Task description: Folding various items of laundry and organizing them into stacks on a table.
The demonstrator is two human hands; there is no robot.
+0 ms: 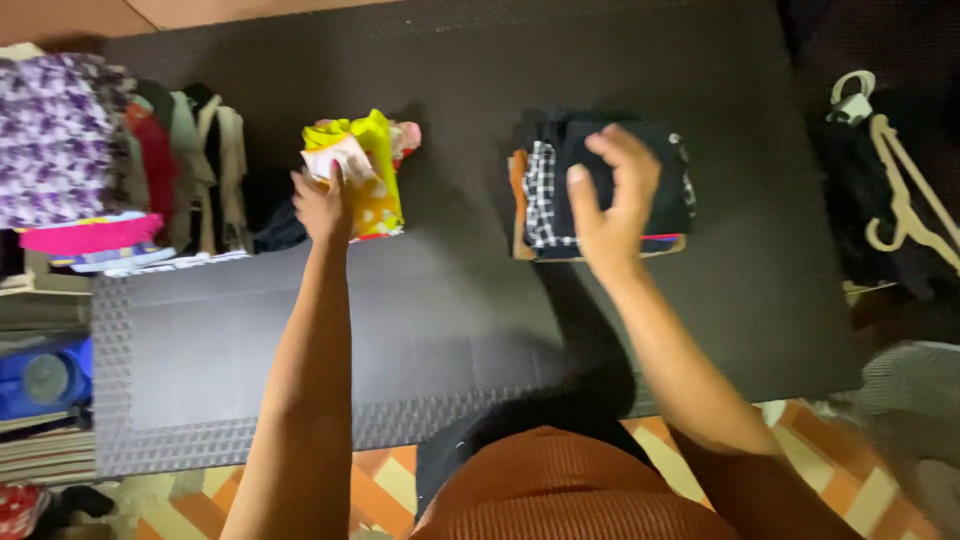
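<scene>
The left hand (322, 205) reaches forward to a small folded stack of yellow clothes (365, 170) lying on the dark foam floor mat (400, 300); its fingers are closed on the near edge of a pale pink-and-white piece (340, 160) at the top of that stack, so the hand is pinched shut on the cloth; the yellow stack sits near the middle of the mat, a little left of centre. The right hand (610, 200) hovers over a second folded pile of dark clothes (600, 190), black fabric with a black-and-white checked piece (541, 195) showing at its left side; the fingers are spread and loosely curved, the hand open, and whether the palm touches the pile cannot be told; it grips nothing. The two piles lie well apart on the mat. At the left edge stands a row of folded clothes (180, 160) beside a purple-and-white flowered fabric (55, 135); at the far right, cream plastic hangers (905, 200) rest on dark cloth. A blue container (45, 375) sits at the lower left off the mat.
</scene>
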